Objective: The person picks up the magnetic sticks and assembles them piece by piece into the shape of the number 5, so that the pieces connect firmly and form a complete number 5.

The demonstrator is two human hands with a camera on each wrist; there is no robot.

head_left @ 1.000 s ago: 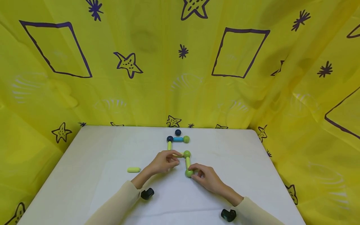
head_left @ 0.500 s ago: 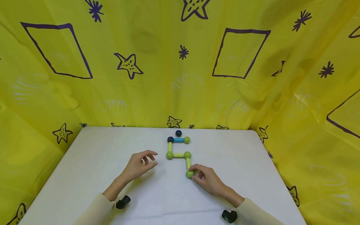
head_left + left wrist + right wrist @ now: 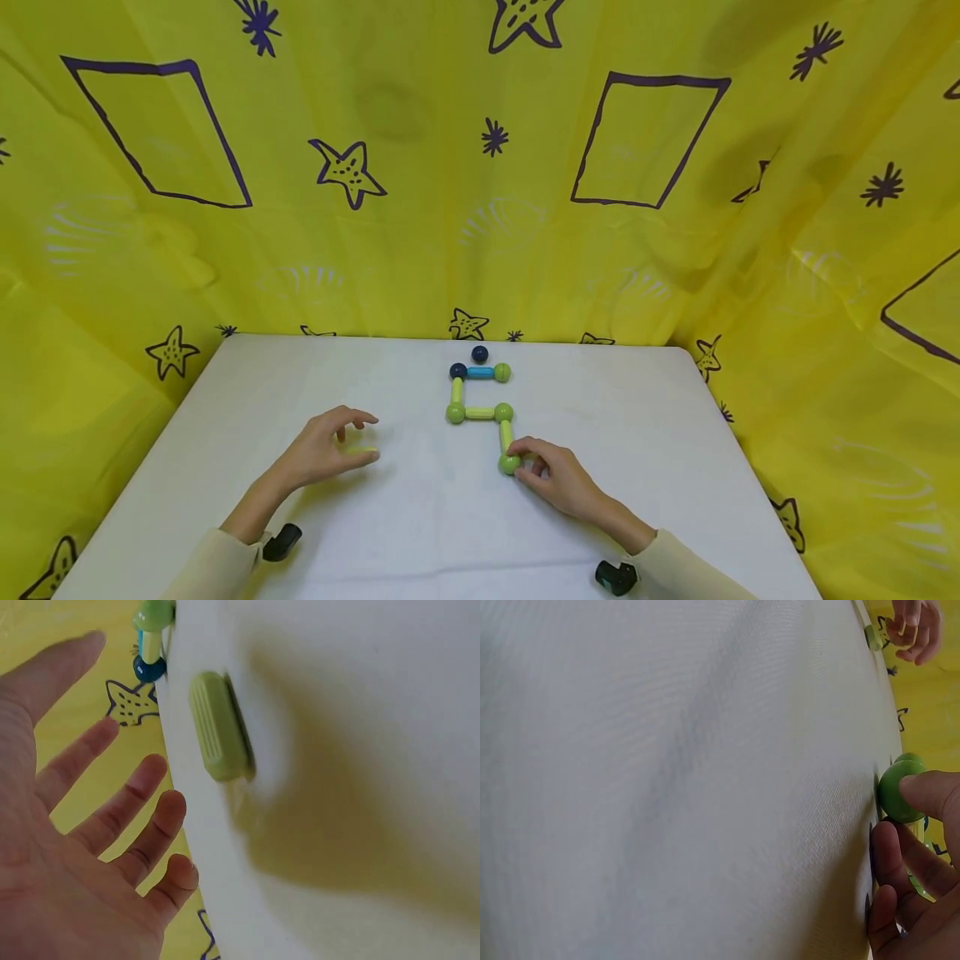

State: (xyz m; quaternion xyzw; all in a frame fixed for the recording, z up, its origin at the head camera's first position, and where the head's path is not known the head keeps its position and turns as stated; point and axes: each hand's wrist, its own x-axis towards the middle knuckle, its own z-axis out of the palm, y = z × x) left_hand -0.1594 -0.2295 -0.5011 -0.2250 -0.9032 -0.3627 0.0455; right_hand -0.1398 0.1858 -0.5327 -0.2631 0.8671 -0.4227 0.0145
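Observation:
My right hand (image 3: 558, 477) pinches a green ball (image 3: 509, 464) at the near end of a zigzag chain on the table. Light green rods (image 3: 480, 413), green balls (image 3: 456, 412), a dark blue ball (image 3: 458, 372) and a blue rod (image 3: 481, 372) make up that chain. My left hand (image 3: 322, 448) hovers to the left with thumb and fingers spread, holding nothing. Close by it, a loose light green rod (image 3: 219, 726) lies on the table, mostly hidden behind the hand in the head view.
A separate dark blue ball (image 3: 480, 354) sits just beyond the chain, near the back edge of the white-covered table (image 3: 600, 392). A yellow curtain (image 3: 420, 250) with drawn stars hangs behind and around the table.
My left hand has let go of the chain's middle and moved left to the loose rod, its fingers spreading. My right hand has stayed at the near green ball.

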